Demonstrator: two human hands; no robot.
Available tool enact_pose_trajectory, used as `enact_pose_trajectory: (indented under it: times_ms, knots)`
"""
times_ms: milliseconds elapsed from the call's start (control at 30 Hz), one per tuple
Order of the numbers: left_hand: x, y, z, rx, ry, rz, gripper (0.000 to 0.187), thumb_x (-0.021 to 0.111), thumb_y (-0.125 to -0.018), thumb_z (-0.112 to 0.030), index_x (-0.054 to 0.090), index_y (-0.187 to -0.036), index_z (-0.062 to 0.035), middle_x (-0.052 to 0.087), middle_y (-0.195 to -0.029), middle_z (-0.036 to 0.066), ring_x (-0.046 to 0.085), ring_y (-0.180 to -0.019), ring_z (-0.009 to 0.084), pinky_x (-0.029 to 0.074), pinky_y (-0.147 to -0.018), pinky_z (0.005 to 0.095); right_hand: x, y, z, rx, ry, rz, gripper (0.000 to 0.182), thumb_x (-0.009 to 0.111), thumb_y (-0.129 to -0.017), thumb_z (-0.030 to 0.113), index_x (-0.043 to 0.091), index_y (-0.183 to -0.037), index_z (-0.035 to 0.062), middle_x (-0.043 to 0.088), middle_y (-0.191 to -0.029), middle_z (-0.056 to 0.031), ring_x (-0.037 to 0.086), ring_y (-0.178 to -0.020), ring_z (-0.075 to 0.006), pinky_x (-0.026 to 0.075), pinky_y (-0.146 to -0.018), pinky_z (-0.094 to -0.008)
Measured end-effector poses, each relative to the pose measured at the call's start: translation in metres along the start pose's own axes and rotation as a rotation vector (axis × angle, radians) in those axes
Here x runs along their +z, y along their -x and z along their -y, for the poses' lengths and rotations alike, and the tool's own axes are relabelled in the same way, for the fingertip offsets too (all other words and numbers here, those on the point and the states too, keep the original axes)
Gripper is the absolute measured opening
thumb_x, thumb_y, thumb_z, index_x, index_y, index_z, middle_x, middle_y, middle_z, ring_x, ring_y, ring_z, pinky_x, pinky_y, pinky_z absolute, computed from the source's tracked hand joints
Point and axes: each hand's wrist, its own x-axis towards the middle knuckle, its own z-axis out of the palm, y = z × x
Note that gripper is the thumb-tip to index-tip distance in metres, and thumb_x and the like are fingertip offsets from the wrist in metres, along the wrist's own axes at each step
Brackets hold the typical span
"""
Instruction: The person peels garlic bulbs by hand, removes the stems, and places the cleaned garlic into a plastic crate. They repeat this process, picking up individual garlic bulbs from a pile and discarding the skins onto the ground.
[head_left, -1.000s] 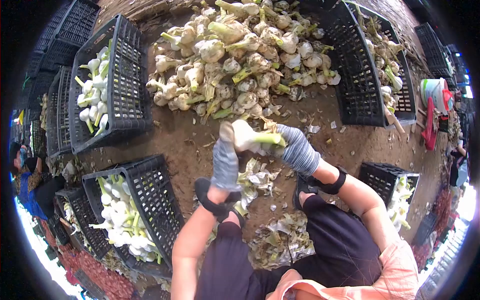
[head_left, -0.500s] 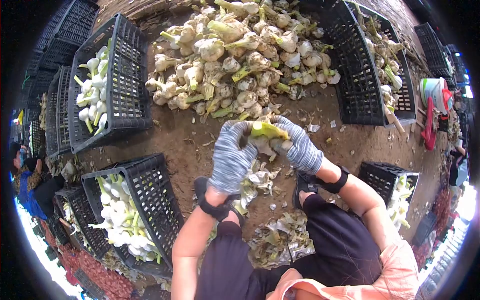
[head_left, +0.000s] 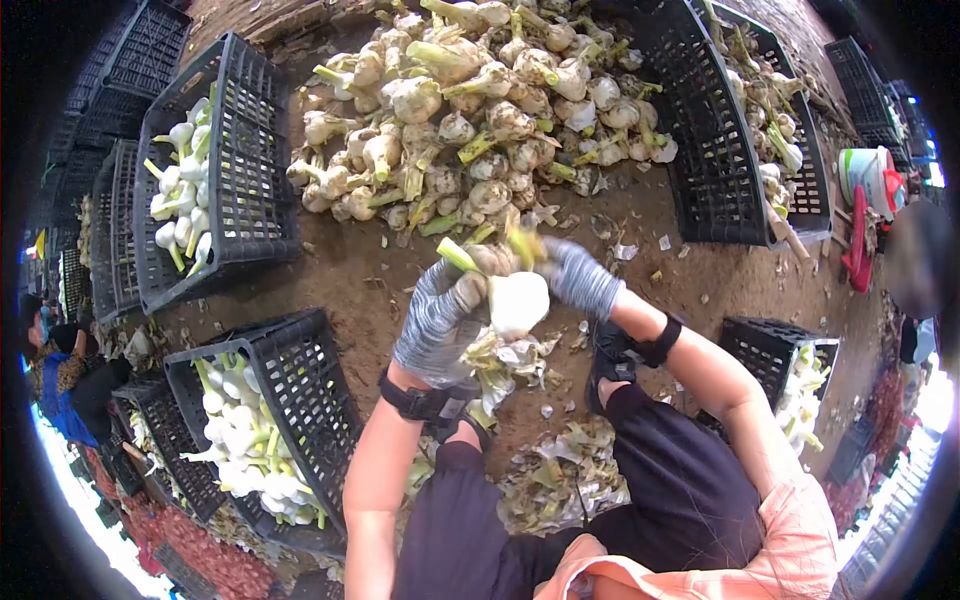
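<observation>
A garlic bulb (head_left: pixel 519 305), clean and white below, sits in my left hand (head_left: pixel 436 325), which wears a grey striped glove. Its cut green stem (head_left: pixel 458 254) pokes up above the fingers. Dirty outer skin (head_left: pixel 522 248) hangs loose at the top of the bulb, blurred by motion. My right hand (head_left: pixel 584 280), gloved the same way, pinches that skin just right of the bulb. Beyond both hands lies a large heap of unpeeled garlic (head_left: pixel 470 130) with soil on it.
Peeled white garlic fills black crates (head_left: pixel 305 390) (head_left: pixel 255 150) on the left and a smaller crate (head_left: pixel 765 350) at right. Another crate (head_left: pixel 715 150) at far right holds dirty garlic. Skins (head_left: pixel 565 480) litter the ground between my feet. A person (head_left: pixel 75 370) sits far left.
The dirty skin has come away from the bulb's lower part, showing white. My right hand has drawn back from my left, and the bulb has turned so its stem points up left.
</observation>
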Motion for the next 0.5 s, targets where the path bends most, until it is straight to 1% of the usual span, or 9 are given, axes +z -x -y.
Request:
enact_pose_trajectory:
  times_ms: [33,100,167,233,267,333,367,467,500]
  knots:
    - [-0.003,0.0,0.001,-0.015,0.043,-0.081,0.025,0.066,-0.082,-0.021,0.059,-0.101,-0.0074,0.058,-0.103,0.005,0.053,-0.101,0.0184,0.043,-0.091,0.0335,0.007,0.008,-0.015,-0.158,0.051,0.122,0.028,0.055,-0.086,0.017,0.056,-0.112,0.0057,0.061,-0.08,-0.0061,0.056,-0.075,-0.0103,0.048,-0.07,-0.027]
    - [-0.017,-0.003,0.009,-0.044,0.201,-0.241,0.025,0.063,-0.084,-0.02,0.058,-0.105,-0.0076,0.058,-0.106,0.005,0.054,-0.104,0.0195,0.043,-0.094,0.0366,-0.007,0.035,0.024,-0.037,0.117,0.424,0.033,0.058,-0.086,0.021,0.055,-0.113,0.0034,0.063,-0.09,-0.0079,0.056,-0.08,-0.0092,0.047,-0.075,-0.026]
    - [-0.031,-0.004,0.008,-0.094,0.256,-0.246,0.027,0.061,-0.085,-0.021,0.057,-0.109,-0.0076,0.06,-0.108,0.006,0.055,-0.106,0.0222,0.046,-0.093,0.0383,-0.038,0.058,0.05,0.098,-0.541,0.577,0.036,0.062,-0.084,0.024,0.056,-0.111,0.001,0.063,-0.097,-0.0073,0.057,-0.082,-0.0108,0.047,-0.077,-0.0262]
    - [-0.045,-0.002,0.014,-0.007,0.226,-0.301,0.027,0.061,-0.085,-0.021,0.058,-0.109,-0.0078,0.06,-0.11,0.007,0.056,-0.105,0.0232,0.046,-0.092,0.0407,-0.065,0.081,0.088,0.151,-0.992,0.537,0.039,0.064,-0.082,0.026,0.056,-0.11,0.0,0.062,-0.101,-0.0061,0.058,-0.085,-0.0129,0.047,-0.077,-0.0266]
    - [-0.047,-0.001,0.013,-0.001,0.222,-0.301,0.027,0.061,-0.085,-0.021,0.058,-0.109,-0.0078,0.06,-0.11,0.007,0.056,-0.105,0.0232,0.046,-0.092,0.0407,-0.073,0.087,0.077,0.148,-0.99,0.544,0.039,0.064,-0.082,0.026,0.056,-0.11,0.0,0.062,-0.101,-0.0061,0.058,-0.085,-0.0129,0.047,-0.077,-0.0266]
    - [-0.05,0.002,0.011,-0.064,0.349,-0.421,0.025,0.06,-0.085,-0.021,0.059,-0.107,-0.0092,0.06,-0.11,0.008,0.057,-0.103,0.0238,0.047,-0.089,0.0432,-0.078,0.09,0.05,-0.229,-0.264,0.069,0.032,0.067,-0.078,0.012,0.057,-0.106,0.0023,0.062,-0.103,-0.0079,0.059,-0.088,-0.0146,0.05,-0.076,-0.0292]
    - [-0.052,0.002,0.01,-0.056,0.346,-0.423,0.025,0.06,-0.085,-0.021,0.059,-0.107,-0.0092,0.06,-0.11,0.008,0.057,-0.103,0.0238,0.047,-0.089,0.0432,-0.076,0.086,0.046,-0.234,-0.264,0.077,0.032,0.067,-0.078,0.012,0.057,-0.106,0.0023,0.062,-0.103,-0.0079,0.059,-0.088,-0.0146,0.05,-0.076,-0.0292]
    - [-0.052,0.004,0.002,-0.105,0.544,-0.512,0.02,0.058,-0.086,-0.022,0.06,-0.103,-0.0107,0.061,-0.107,0.008,0.057,-0.101,0.0252,0.048,-0.085,0.0443,-0.047,0.059,0.051,0.224,-0.212,0.559,0.035,0.065,-0.079,0.024,0.057,-0.105,0.0021,0.062,-0.097,-0.011,0.061,-0.085,-0.0193,0.049,-0.074,-0.0311]
    - [-0.05,0.003,-0.005,-0.1,0.564,-0.528,0.021,0.059,-0.086,-0.022,0.06,-0.103,-0.0099,0.061,-0.108,0.009,0.057,-0.1,0.0256,0.049,-0.083,0.045,-0.036,0.048,0.052,0.207,-0.211,0.582,0.035,0.065,-0.079,0.024,0.057,-0.105,0.0021,0.062,-0.097,-0.011,0.061,-0.085,-0.0193,0.049,-0.074,-0.0311]
